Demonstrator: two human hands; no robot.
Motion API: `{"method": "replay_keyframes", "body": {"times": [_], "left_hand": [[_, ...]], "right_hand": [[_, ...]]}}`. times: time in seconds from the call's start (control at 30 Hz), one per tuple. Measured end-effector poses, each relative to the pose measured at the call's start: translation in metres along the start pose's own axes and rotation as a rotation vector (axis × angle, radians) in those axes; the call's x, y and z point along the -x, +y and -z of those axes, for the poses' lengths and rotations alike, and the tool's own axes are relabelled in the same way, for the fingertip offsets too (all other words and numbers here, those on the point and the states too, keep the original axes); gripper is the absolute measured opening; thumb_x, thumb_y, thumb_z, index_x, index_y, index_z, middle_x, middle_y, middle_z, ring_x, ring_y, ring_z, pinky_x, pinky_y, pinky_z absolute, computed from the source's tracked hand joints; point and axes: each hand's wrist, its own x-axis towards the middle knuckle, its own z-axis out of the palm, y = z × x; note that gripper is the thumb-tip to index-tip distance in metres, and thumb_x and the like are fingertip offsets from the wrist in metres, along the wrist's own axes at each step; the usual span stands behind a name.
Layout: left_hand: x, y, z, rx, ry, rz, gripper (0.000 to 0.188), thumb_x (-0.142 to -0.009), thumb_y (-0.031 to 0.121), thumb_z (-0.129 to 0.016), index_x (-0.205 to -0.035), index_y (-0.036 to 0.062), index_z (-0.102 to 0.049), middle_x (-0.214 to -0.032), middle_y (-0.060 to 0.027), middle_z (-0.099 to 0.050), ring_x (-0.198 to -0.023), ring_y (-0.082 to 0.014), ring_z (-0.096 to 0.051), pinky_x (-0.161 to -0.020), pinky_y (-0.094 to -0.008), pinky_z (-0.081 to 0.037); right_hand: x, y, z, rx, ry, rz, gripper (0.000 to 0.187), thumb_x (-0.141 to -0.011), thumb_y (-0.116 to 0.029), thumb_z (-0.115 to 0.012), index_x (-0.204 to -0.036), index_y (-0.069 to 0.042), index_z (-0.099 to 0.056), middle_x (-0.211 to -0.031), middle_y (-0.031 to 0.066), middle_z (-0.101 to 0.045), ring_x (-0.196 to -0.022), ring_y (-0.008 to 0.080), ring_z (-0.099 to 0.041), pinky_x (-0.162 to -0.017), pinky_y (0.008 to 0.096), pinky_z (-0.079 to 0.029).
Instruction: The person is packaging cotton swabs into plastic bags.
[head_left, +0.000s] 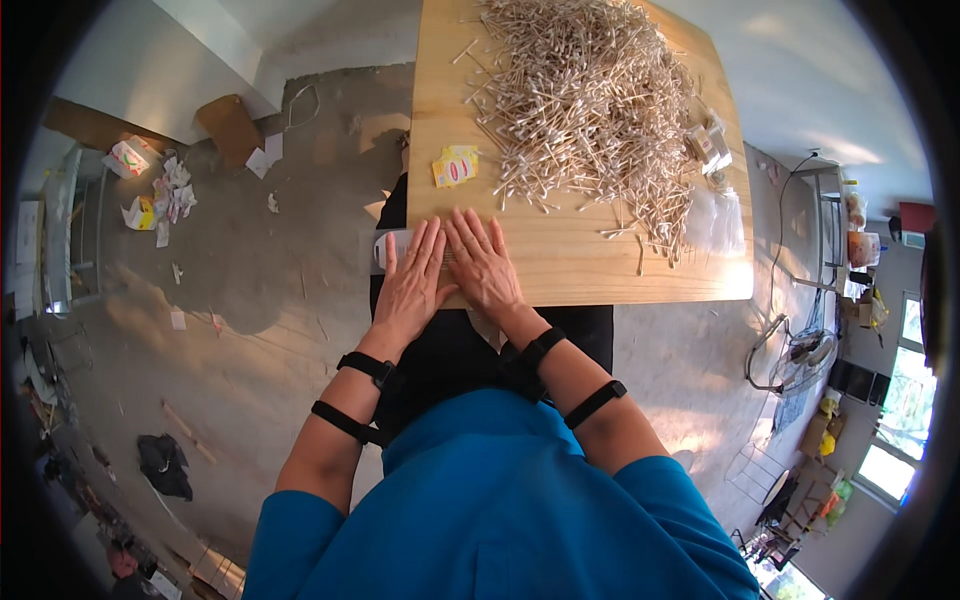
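Observation:
My left hand and my right hand lie side by side at the near left corner of the wooden table, fingers stretched out and palms down. Both press on a flat, pale, see-through piece that looks like a plastic bag. Its rounded end sticks out past the table's left edge, while the rest is mostly hidden under my hands. Just beyond my fingers rest a few yellow printed cards. A large heap of cotton swabs spreads over the far part of the table.
On the table's right side are clear plastic bags and small clear packs. A fan stands on the floor to the right. Crumpled paper, a cardboard piece and a black bag lie on the floor leftward.

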Motion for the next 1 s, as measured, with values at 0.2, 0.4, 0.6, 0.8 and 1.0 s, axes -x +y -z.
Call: {"method": "replay_keyframes", "body": {"times": [0.2,0.4,0.6,0.8,1.0], "left_hand": [[-0.002,0.001,-0.002,-0.040,-0.018,-0.004,0.088,-0.090,0.037,-0.067,-0.156,0.0003,-0.022,-0.166,-0.0117,-0.015,-0.154,-0.0243,-0.011,-0.121,-0.0616,-0.005],[0.001,0.003,-0.004,-0.018,-0.002,0.022,0.086,-0.092,0.034,-0.065,-0.157,0.0011,-0.020,-0.166,-0.0115,-0.016,-0.154,-0.0257,-0.012,-0.119,-0.0654,-0.003],[0.004,0.001,-0.014,-0.003,0.029,0.006,0.085,-0.092,0.032,-0.065,-0.157,0.0029,-0.019,-0.166,-0.0110,-0.017,-0.154,-0.0275,-0.013,-0.119,-0.0665,-0.002],[0.005,0.007,-0.005,-0.037,-0.019,0.038,0.085,-0.092,0.033,-0.065,-0.157,0.0021,-0.019,-0.166,-0.0118,-0.017,-0.154,-0.0267,-0.013,-0.119,-0.0666,-0.001],[0.001,0.012,0.004,-0.094,-0.103,0.056,0.099,-0.086,0.052,-0.067,-0.158,0.0030,-0.019,-0.166,-0.0087,-0.015,-0.155,-0.0249,-0.009,-0.121,-0.0618,-0.003]], "right_hand": [[0.004,0.010,-0.001,-0.045,-0.012,0.060,0.060,-0.097,-0.022,-0.051,-0.152,-0.002,-0.035,-0.162,0.0146,-0.029,-0.153,0.0284,-0.021,-0.124,0.0485,-0.012],[0.004,0.010,-0.002,-0.055,0.027,0.075,0.060,-0.096,-0.019,-0.051,-0.151,-0.001,-0.036,-0.161,0.0150,-0.030,-0.152,0.0292,-0.022,-0.124,0.0492,-0.014],[0.004,0.007,-0.001,-0.084,0.018,0.059,0.059,-0.097,-0.020,-0.051,-0.151,0.000,-0.036,-0.161,0.0165,-0.030,-0.152,0.0306,-0.021,-0.124,0.0490,-0.014],[0.005,0.006,0.000,-0.051,0.003,0.057,0.059,-0.098,-0.021,-0.051,-0.151,0.000,-0.036,-0.161,0.0170,-0.030,-0.152,0.0307,-0.021,-0.124,0.0479,-0.014],[0.004,0.008,-0.001,-0.065,0.020,0.068,0.066,-0.094,-0.026,-0.056,-0.150,0.002,-0.036,-0.161,0.0187,-0.029,-0.153,0.0323,-0.019,-0.124,0.0480,-0.013]]}}
